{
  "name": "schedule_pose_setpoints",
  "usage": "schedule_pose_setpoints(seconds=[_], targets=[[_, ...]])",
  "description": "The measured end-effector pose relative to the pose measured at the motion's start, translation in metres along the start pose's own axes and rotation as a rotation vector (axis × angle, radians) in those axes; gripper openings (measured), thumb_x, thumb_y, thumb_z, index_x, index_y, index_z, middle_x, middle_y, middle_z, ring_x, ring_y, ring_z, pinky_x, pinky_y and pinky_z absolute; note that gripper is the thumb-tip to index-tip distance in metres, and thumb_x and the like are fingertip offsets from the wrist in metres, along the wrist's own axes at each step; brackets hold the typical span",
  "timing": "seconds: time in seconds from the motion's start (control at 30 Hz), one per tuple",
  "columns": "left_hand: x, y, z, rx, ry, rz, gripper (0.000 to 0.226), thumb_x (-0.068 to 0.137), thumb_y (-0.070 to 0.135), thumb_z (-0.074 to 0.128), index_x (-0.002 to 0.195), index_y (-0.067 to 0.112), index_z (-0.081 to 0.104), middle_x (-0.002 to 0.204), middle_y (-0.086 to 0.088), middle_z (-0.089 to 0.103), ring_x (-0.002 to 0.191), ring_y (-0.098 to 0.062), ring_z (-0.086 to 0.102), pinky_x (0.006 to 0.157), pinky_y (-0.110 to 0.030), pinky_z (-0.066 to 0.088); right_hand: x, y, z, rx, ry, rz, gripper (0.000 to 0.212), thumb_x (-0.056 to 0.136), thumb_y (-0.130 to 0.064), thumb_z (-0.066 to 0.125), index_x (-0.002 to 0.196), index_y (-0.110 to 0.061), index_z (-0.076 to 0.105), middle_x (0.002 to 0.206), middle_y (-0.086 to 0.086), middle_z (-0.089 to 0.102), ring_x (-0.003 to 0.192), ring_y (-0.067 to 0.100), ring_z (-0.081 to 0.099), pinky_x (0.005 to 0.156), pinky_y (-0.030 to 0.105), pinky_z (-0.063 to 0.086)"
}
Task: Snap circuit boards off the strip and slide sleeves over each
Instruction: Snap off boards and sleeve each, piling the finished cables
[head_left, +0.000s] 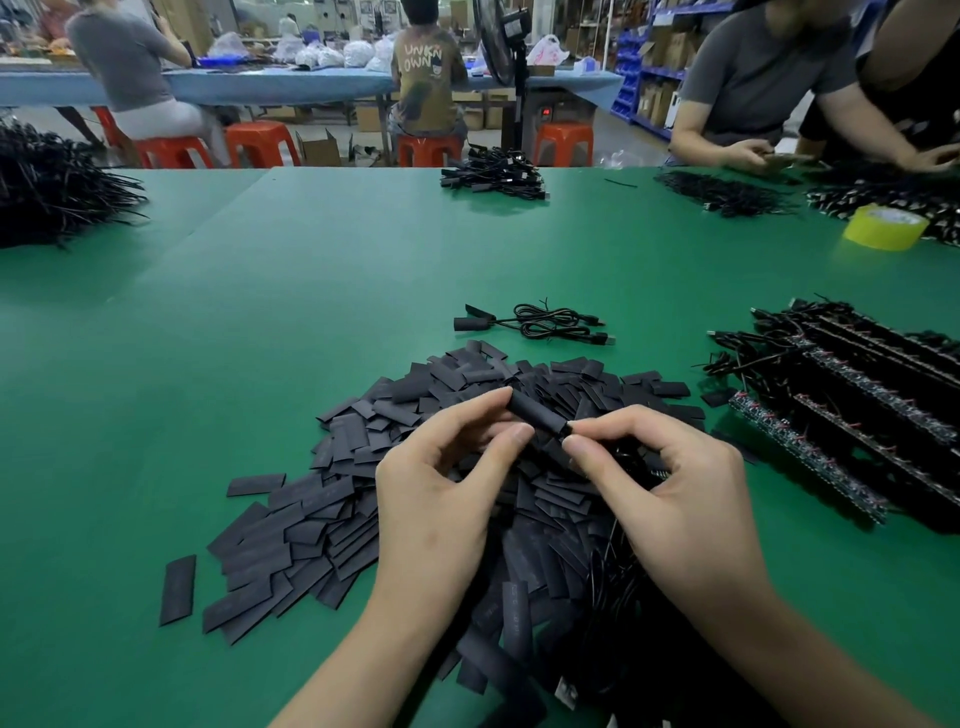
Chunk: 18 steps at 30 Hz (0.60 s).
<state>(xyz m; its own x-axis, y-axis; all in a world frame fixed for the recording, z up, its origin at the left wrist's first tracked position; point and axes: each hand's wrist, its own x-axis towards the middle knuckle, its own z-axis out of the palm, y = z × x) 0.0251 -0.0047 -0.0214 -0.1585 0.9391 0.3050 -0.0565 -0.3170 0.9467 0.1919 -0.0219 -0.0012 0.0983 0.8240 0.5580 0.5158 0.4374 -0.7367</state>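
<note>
You had bright, even overhead light, with soft shadows and a pale sheen on the table (156, 415). Your wide lens bowed the edges.

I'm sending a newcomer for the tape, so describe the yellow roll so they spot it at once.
On the green table, look to the far right, near the person in grey. The tape roll lies flat beside a heap of black wired parts. It is the only yellow thing among black stock.

The left hand (441, 467) is pinching a sleeve (535, 413); the right hand (680, 483), fingers curled, is pinching its end.
</note>
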Motion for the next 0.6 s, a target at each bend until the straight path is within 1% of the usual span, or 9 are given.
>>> schedule_pose_setpoints(seconds=[0.13, 0.2, 0.27, 0.33, 0.4, 0.43, 0.5, 0.53, 0.6], targets=[[0.001, -0.002, -0.002, -0.006, -0.017, 0.006, 0.028, 0.087, 0.017, 0.080, 0.112, 0.030, 0.079, 0.102, 0.008, 0.079, 0.101, -0.011, 0.074, 0.089, -0.020, 0.055, 0.000, 0.000, 0.000, 0.036, -0.009, 0.044, 0.014, 0.084, -0.016, 0.081, 0.085, -0.028, 0.077, 0.086, -0.023, 0.073, 0.082, -0.002, 0.070, 0.070, 0.007, 0.047], [0.000, 0.000, -0.002, -0.020, -0.032, 0.009, 0.026, 0.087, 0.019, 0.079, 0.109, 0.032, 0.080, 0.104, 0.008, 0.079, 0.102, -0.011, 0.074, 0.088, -0.019, 0.055, 0.001, 0.001, -0.001, 0.051, -0.006, 0.066, 0.012, 0.085, -0.018, 0.080, 0.086, -0.029, 0.077, 0.084, -0.022, 0.074, 0.081, 0.001, 0.070, 0.069, 0.012, 0.050], [0.000, 0.002, 0.000, -0.097, -0.032, -0.015, 0.021, 0.084, 0.022, 0.079, 0.104, 0.028, 0.080, 0.099, 0.002, 0.080, 0.096, -0.014, 0.076, 0.083, -0.019, 0.056, 0.001, 0.002, -0.002, 0.054, -0.012, 0.081, 0.011, 0.085, -0.019, 0.079, 0.087, -0.030, 0.078, 0.084, -0.020, 0.074, 0.081, 0.004, 0.071, 0.070, 0.016, 0.053], [0.000, 0.005, 0.000, -0.227, -0.027, -0.072, 0.015, 0.080, 0.021, 0.078, 0.095, 0.021, 0.080, 0.092, -0.007, 0.080, 0.088, -0.020, 0.078, 0.078, -0.020, 0.058, 0.003, 0.003, -0.003, 0.039, -0.046, 0.070, 0.013, 0.085, -0.019, 0.080, 0.088, -0.032, 0.077, 0.086, -0.021, 0.074, 0.083, 0.003, 0.070, 0.072, 0.014, 0.052], [0.002, 0.006, -0.002, -0.282, -0.015, -0.111, 0.013, 0.079, 0.020, 0.077, 0.091, 0.021, 0.079, 0.089, -0.011, 0.079, 0.085, -0.023, 0.079, 0.076, -0.021, 0.059, 0.007, 0.003, -0.006, -0.001, -0.114, 0.038, 0.015, 0.083, -0.024, 0.080, 0.093, -0.034, 0.077, 0.090, -0.022, 0.073, 0.089, 0.001, 0.070, 0.077, 0.011, 0.049], [0.003, 0.007, -0.003, -0.296, -0.006, -0.125, 0.013, 0.078, 0.021, 0.077, 0.091, 0.022, 0.080, 0.088, -0.012, 0.079, 0.084, -0.023, 0.078, 0.076, -0.021, 0.058, 0.009, 0.004, -0.009, -0.039, -0.164, 0.020, 0.017, 0.083, -0.029, 0.080, 0.099, -0.035, 0.076, 0.093, -0.022, 0.073, 0.093, 0.001, 0.069, 0.081, 0.014, 0.050], [0.005, 0.008, -0.005, -0.332, 0.018, -0.151, 0.014, 0.077, 0.022, 0.076, 0.090, 0.023, 0.080, 0.088, -0.015, 0.079, 0.084, -0.022, 0.078, 0.076, -0.021, 0.058, 0.015, 0.007, -0.016, -0.154, -0.273, -0.028, 0.023, 0.084, -0.039, 0.077, 0.107, -0.035, 0.074, 0.100, -0.024, 0.071, 0.101, 0.003, 0.067, 0.091, 0.026, 0.050], [0.006, 0.008, -0.006, -0.344, 0.026, -0.157, 0.014, 0.077, 0.022, 0.076, 0.090, 0.023, 0.081, 0.088, -0.015, 0.079, 0.084, -0.022, 0.078, 0.076, -0.021, 0.058, 0.018, 0.010, -0.019, -0.209, -0.314, -0.047, 0.023, 0.084, -0.043, 0.074, 0.107, -0.036, 0.073, 0.103, -0.026, 0.070, 0.104, 0.003, 0.066, 0.093, 0.031, 0.050], [0.006, 0.007, -0.006, -0.335, 0.032, -0.153, 0.014, 0.078, 0.021, 0.077, 0.091, 0.020, 0.080, 0.089, -0.015, 0.079, 0.085, -0.023, 0.078, 0.076, -0.021, 0.058, 0.020, 0.013, -0.022, -0.264, -0.356, -0.060, 0.017, 0.086, -0.045, 0.070, 0.102, -0.040, 0.070, 0.102, -0.029, 0.069, 0.104, 0.006, 0.064, 0.092, 0.034, 0.050]])
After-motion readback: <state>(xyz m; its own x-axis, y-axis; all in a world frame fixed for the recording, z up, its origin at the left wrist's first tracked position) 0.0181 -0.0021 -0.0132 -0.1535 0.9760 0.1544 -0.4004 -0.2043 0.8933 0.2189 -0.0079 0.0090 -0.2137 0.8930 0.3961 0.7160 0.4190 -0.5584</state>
